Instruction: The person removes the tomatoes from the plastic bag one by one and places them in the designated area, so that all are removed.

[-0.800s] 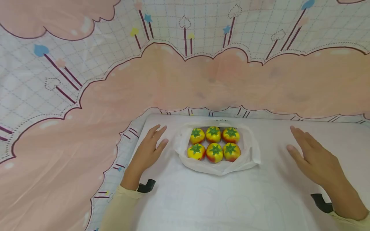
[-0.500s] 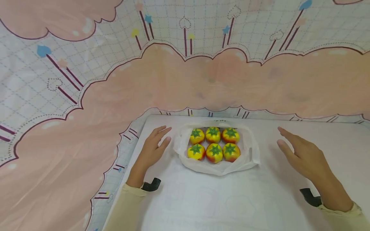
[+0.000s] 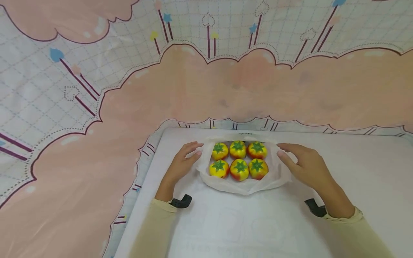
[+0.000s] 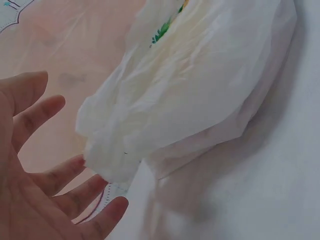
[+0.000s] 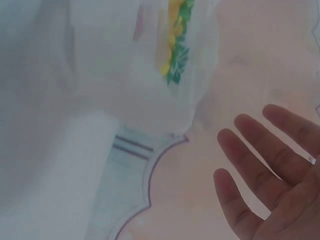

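Observation:
A white plastic bag point(image 3: 246, 187) lies on the table with its mouth facing up, and several yellow-red fruits with green star-shaped tops point(image 3: 240, 170) show inside in two rows. My left hand point(image 3: 183, 162) is at the bag's left edge, fingers spread and relaxed; in the left wrist view its fingertips are close to the bag's side point(image 4: 190, 95), and contact cannot be told. At the right edge, my right hand point(image 3: 304, 165) has its fingers pointing at the bag. The right wrist view shows that hand point(image 5: 280, 175) with spread fingers, holding nothing, beside the bag point(image 5: 140, 95).
The white tabletop point(image 3: 232, 225) extends around the bag. Behind it and to the left hangs a pink and white patterned cloth point(image 3: 206, 93). A black band sits at each wrist, the left one point(image 3: 181, 201) and the right one point(image 3: 315, 208).
Both hands have moved inward to the bag, the right one travelling much farther left, the left one a little to the right. The bag and fruits have stayed in place.

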The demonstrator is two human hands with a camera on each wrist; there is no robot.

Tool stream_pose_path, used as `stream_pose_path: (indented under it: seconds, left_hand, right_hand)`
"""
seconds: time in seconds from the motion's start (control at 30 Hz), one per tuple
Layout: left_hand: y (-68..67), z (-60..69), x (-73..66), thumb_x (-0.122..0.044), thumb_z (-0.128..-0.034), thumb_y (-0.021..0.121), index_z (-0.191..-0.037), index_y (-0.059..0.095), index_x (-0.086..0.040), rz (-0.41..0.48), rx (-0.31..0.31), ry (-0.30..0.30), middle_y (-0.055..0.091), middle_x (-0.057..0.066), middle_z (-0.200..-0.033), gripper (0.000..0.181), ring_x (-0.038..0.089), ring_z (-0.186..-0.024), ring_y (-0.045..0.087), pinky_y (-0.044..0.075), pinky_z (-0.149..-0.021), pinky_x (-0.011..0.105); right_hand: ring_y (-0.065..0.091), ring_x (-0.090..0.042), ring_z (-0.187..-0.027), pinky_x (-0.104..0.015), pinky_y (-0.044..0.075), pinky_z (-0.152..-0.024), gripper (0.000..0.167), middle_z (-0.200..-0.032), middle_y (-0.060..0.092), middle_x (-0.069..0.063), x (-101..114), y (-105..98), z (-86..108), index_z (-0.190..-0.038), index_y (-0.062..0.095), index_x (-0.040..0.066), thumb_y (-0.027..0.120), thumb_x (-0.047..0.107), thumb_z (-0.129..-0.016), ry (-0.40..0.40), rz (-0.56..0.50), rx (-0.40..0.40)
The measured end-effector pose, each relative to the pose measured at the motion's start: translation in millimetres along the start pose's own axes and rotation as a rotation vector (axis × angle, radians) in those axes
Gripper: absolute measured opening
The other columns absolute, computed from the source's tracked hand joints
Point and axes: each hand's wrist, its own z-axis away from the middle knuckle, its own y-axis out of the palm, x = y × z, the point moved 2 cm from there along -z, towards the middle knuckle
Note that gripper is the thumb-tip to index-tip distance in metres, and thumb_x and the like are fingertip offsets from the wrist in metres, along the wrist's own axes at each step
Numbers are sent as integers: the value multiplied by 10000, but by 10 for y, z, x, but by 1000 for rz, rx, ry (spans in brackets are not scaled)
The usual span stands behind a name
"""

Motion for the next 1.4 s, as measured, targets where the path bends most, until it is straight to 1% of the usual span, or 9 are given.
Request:
stream_pose_path:
  seconds: [0.07,0.2,0.43,0.6,0.8,1.03,1.17,1.27,1.4]
  left_hand:
    - [47,-28,26,-493,-1003,592,-1403,614,-352,13,10,-23,394,-20,-1614,425,291,-1495,388,386,-1188,554]
    - [129,-92,100,-502,-993,603,-1389,623,-369,32,13,-42,386,-33,-1621,418,292,-1524,340,324,-1213,593]
    - [239,-193,187,-472,-975,645,-1389,629,-325,85,24,-10,356,-8,-1630,440,297,-1545,281,236,-1243,631]
    - [301,-243,218,-434,-968,669,-1376,632,-339,100,21,-7,352,-7,-1633,421,291,-1558,254,195,-1251,640]
    - [340,-255,228,-436,-966,671,-1388,612,-376,134,19,-33,392,-43,-1617,430,274,-1576,220,124,-1266,635]
    - [359,-302,269,-440,-964,672,-1402,583,-410,151,40,-43,400,-62,-1612,448,266,-1567,246,136,-1261,646]
    - [382,-344,312,-471,-951,678,-1411,558,-446,168,63,-62,379,-72,-1628,476,270,-1568,244,132,-1254,663]
    - [394,-366,341,-491,-941,687,-1416,549,-453,180,70,-62,375,-77,-1630,497,270,-1568,244,127,-1254,665]
    - [390,-375,362,-504,-933,693,-1425,541,-451,190,69,-49,373,-87,-1631,517,256,-1574,232,115,-1262,651]
  right_hand:
    - [563,-445,-1308,-677,467,-1039,570,-1408,629,-186,70,58,-53,-1421,606,115,479,521,-1041,-24,-23,14]
    - [561,-424,-1326,-656,445,-1086,561,-1405,639,-161,194,166,-168,-1402,623,112,489,519,-1040,-67,-62,42]
    - [591,-407,-1294,-638,459,-1086,529,-1364,670,-140,368,294,-345,-1384,644,118,518,494,-1035,-123,-82,74]
    - [588,-394,-1303,-642,444,-1100,513,-1366,673,-115,448,405,-458,-1389,642,131,536,482,-1030,-144,-84,86]
    - [589,-390,-1299,-639,433,-1114,496,-1359,676,-110,534,524,-556,-1370,654,118,601,448,-1003,-158,-96,95]
    - [594,-375,-1299,-601,454,-1114,510,-1365,673,-113,645,597,-677,-1366,662,114,645,443,-977,-157,-114,91]
    - [617,-336,-1259,-564,491,-1090,525,-1350,682,-93,679,656,-741,-1380,653,133,635,469,-978,-156,-127,99]
    - [620,-320,-1246,-554,492,-1093,542,-1340,685,-81,698,695,-782,-1375,653,134,615,504,-981,-153,-137,108]
    - [593,-325,-1300,-567,458,-1126,547,-1362,672,-73,736,735,-844,-1373,650,143,601,522,-983,-134,-143,130]
